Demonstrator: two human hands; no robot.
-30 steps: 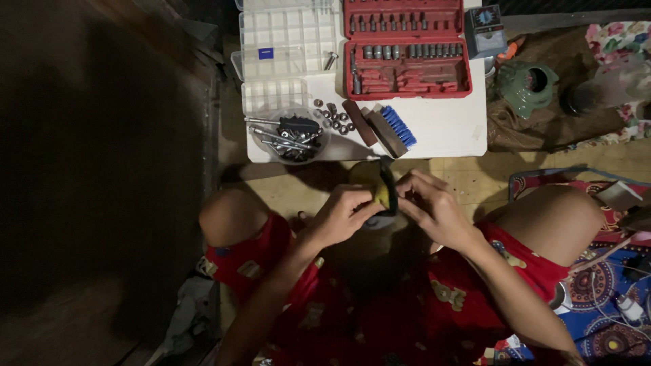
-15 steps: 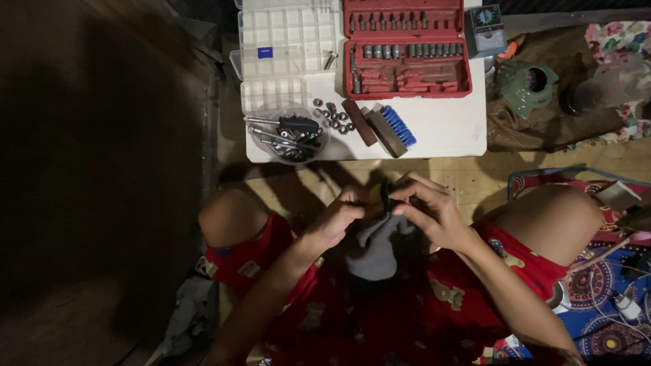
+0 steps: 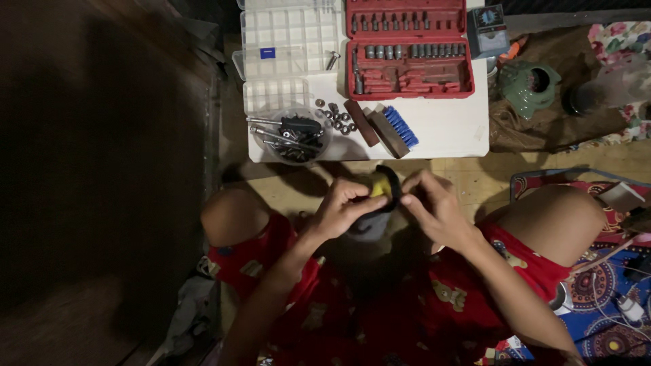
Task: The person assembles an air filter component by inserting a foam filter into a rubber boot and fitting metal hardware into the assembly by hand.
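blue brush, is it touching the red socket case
Apart. The head view shows bare white table between the blue brush and the red socket case.

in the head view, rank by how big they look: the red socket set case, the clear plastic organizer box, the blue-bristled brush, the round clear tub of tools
1. Red socket set case
2. Clear plastic organizer box, though cut off at the top edge, so unsure against the case
3. Round clear tub of metal tools
4. Blue-bristled brush with wooden back

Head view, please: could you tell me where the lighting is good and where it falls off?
Head view: white table and red socket case brightly lit; left side nearly black; left hand and right hand dim, shadowing the yellow-and-black object.
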